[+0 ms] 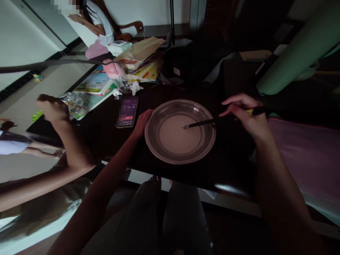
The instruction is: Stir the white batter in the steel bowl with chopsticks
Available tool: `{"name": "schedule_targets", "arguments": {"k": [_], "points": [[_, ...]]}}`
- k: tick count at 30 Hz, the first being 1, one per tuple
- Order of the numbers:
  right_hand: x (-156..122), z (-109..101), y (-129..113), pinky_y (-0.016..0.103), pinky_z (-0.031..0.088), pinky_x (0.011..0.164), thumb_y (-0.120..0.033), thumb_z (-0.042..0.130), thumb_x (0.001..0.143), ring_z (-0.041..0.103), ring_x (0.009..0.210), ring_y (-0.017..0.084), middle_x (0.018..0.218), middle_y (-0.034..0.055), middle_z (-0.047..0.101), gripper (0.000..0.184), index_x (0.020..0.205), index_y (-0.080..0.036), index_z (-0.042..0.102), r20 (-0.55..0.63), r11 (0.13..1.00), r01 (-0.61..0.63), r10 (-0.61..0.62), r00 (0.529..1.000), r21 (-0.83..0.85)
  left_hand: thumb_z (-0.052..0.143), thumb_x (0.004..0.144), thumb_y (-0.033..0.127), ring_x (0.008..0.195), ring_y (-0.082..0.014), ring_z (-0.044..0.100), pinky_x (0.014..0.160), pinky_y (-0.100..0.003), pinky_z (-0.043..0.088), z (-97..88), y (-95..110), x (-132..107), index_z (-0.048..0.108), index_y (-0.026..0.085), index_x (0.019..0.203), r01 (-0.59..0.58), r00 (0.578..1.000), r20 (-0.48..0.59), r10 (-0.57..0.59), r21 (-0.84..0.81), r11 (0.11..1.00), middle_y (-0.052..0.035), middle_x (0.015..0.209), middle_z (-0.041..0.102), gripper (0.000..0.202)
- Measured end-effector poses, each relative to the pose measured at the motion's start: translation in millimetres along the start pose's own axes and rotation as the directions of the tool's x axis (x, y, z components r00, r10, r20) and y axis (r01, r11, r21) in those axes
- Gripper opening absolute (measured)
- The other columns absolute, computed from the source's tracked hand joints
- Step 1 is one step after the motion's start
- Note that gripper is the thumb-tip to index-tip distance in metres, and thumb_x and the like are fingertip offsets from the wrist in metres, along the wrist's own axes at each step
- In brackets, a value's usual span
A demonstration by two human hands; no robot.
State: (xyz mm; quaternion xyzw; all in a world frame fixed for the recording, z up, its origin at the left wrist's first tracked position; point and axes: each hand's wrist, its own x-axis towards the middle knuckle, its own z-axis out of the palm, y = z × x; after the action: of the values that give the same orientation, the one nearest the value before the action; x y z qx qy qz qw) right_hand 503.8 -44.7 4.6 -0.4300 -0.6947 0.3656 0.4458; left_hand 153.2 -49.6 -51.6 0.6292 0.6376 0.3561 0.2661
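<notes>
A round, shallow metal bowl (180, 159) sits on the dark table in front of me. Its bottom looks pale, and I cannot tell whether liquid covers it. At the bowl's left rim, my left hand (142, 123) holds the edge, its fingers partly hidden along the outer side. Over to the right, my right hand (245, 111) is closed around a slim black pen-like brush (200, 123) with a gold band near its back end. The brush slants down to the left, its tip over the middle of the bowl. Whether the tip touches the bottom is unclear.
A lit phone (128, 112) lies left of the bowl. Another person's raised fist (53, 108) is further left. Books (94, 83), a paper bag (142, 51), crumpled tissue (136, 87) and a black bag (183, 60) stand behind. A green cylinder (294, 53) and a pink case (305, 152) are right.
</notes>
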Motion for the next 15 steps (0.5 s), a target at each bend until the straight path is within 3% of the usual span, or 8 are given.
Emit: {"name": "schedule_targets", "arguments": {"k": [3,7,10,13,15], "points": [[-1,-4,0,0.031,0.044,0.053,-0.023,0.056,0.089,0.066,0.062,0.019,0.065,-0.0004,0.069,0.013,0.093,-0.027,0.069,0.027,0.999,-0.016,0.015,1.000,0.044,0.027,0.098,0.036,0.091,-0.0177,0.059,0.083,-0.026,0.048,0.2,-2,0,0.066,0.017,0.093,0.013,1.000,0.005,-0.013,-0.014,1.000,-0.0052,0.095,0.069,0.044],[-1,10,-2,0.034,0.051,0.061,-0.029,0.061,0.088,0.069,0.073,0.021,0.081,0.0015,0.074,0.010,0.091,-0.028,0.070,0.181,1.000,-0.016,0.012,0.983,0.020,0.031,0.097,0.035,0.093,-0.0184,0.059,0.084,-0.026,0.048,-1.0,1,0,0.065,0.017,0.093,-0.006,1.000,-0.003,0.006,0.029,1.000,-0.0054,0.096,0.069,0.040],[0,10,-3,0.035,0.053,0.065,-0.033,0.062,0.088,0.070,0.077,0.021,0.085,0.0025,0.074,0.009,0.090,-0.028,0.070,0.108,1.000,0.007,-0.005,0.994,-0.018,0.030,0.097,0.034,0.093,-0.0186,0.059,0.085,-0.026,0.048,-1.9,5,-2,0.065,0.017,0.091,0.004,1.000,-0.001,-0.004,0.016,1.000,-0.0056,0.096,0.069,0.040],[0,0,-1,0.034,0.050,0.057,-0.034,0.061,0.089,0.068,0.068,0.021,0.075,0.0023,0.073,0.010,0.091,-0.028,0.069,0.008,0.999,-0.030,0.030,1.000,-0.021,0.029,0.098,0.034,0.093,-0.0181,0.059,0.085,-0.025,0.048,-2.1,8,-3,0.065,0.017,0.091,0.024,1.000,0.010,-0.024,0.000,1.000,-0.0054,0.096,0.069,0.041],[-1,-3,0,0.032,0.046,0.051,-0.034,0.060,0.090,0.065,0.061,0.020,0.069,0.0016,0.072,0.011,0.092,-0.028,0.069,0.038,0.999,-0.049,0.050,0.998,-0.009,0.028,0.098,0.035,0.092,-0.0176,0.059,0.083,-0.024,0.048,-1.8,9,-3,0.066,0.017,0.091,0.034,0.999,0.010,-0.034,-0.009,0.999,-0.0052,0.095,0.069,0.042]]}}
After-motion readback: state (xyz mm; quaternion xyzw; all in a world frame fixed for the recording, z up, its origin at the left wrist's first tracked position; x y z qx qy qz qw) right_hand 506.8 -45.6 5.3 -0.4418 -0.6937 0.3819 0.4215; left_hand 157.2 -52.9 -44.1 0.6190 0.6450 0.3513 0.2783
